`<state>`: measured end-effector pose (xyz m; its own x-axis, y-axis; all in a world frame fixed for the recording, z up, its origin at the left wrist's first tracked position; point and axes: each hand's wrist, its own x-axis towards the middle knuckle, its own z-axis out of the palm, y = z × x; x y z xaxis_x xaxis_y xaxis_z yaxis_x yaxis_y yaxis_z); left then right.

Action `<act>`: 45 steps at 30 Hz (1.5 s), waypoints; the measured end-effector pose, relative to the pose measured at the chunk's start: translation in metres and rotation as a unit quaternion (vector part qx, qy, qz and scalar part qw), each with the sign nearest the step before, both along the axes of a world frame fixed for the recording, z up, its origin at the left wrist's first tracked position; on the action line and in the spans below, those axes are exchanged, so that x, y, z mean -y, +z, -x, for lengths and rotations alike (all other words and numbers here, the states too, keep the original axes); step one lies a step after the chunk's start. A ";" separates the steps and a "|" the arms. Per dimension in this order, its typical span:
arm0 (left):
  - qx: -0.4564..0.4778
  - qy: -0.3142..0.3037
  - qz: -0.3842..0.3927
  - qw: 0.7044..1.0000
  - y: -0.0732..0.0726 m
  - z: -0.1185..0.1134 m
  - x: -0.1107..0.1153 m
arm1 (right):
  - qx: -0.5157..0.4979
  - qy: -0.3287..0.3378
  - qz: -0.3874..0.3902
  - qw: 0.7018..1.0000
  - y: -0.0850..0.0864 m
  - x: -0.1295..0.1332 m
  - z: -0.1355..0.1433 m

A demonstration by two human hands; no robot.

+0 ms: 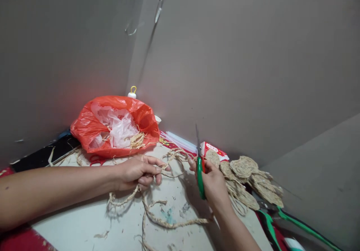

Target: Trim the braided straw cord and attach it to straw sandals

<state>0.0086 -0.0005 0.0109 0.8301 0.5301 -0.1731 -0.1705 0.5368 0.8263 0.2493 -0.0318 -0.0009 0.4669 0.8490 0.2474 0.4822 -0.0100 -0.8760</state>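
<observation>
My left hand [143,170] is closed on a braided straw cord [171,224], which it pinches between thumb and fingers above the table. Loose lengths of the cord hang below that hand and curl over the white tabletop. In my right hand [212,179] is a pair of scissors [200,168] with green and red handles. Their dark blades point up and away from me and look closed. A looped stretch of cord runs between the two hands, close to the right thumb.
Behind my left hand sits a red plastic bag [87,127] holding clear plastic and straw scraps. Coiled straw discs [244,166] pile up at the right, near green-handled pliers [270,221]. A red-and-white box [215,149] stands against the grey wall [239,63]. The tabletop [75,221] is stained.
</observation>
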 end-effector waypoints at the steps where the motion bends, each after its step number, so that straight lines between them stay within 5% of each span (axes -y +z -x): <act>1: 0.006 0.032 0.002 0.999 0.001 0.000 -0.002 | 0.022 0.006 0.007 1.000 0.002 0.000 0.000; 9: 0.022 0.181 -0.033 0.983 0.003 0.002 -0.015 | 0.278 0.077 0.007 0.958 0.010 0.014 0.010; 14: 0.017 0.213 -0.058 0.975 0.002 0.002 -0.017 | 0.428 0.109 0.058 0.895 0.002 0.021 0.027; 20: 0.004 0.216 -0.068 0.974 0.003 0.000 -0.014 | 0.539 0.068 -0.048 0.838 -0.007 0.015 0.023; 25: 0.011 0.206 -0.069 0.976 0.005 0.001 -0.012 | 0.593 0.020 -0.064 0.803 -0.007 0.012 0.016; 45: -0.013 0.234 -0.002 0.972 0.003 0.004 -0.026 | 0.629 0.030 -0.083 0.773 -0.010 0.011 0.011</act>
